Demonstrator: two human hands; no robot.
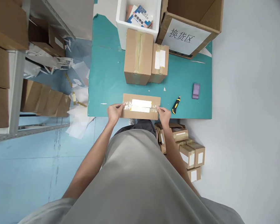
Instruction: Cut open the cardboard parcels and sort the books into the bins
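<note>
A long, narrow cardboard box (140,115) lies at the front edge of the green table, with two white labels and clear tape along its top. At its left end, my left hand (114,113) is closed, thumb and finger pinching the box near the end of the tape. My right hand (164,116) pinches the right end in the same way. Just right of that hand rests a black and yellow utility knife (176,105). Whether a loose tape end sits between my fingertips is too small to make out.
Behind stand a large taped carton (132,56) and a smaller labelled carton (164,49). Farther back are a white foam bin (121,31) with books and an open carton (189,37). A blurred purple object (196,91) lies right. Shelving (20,77) stands left; boxes (188,154) are stacked below.
</note>
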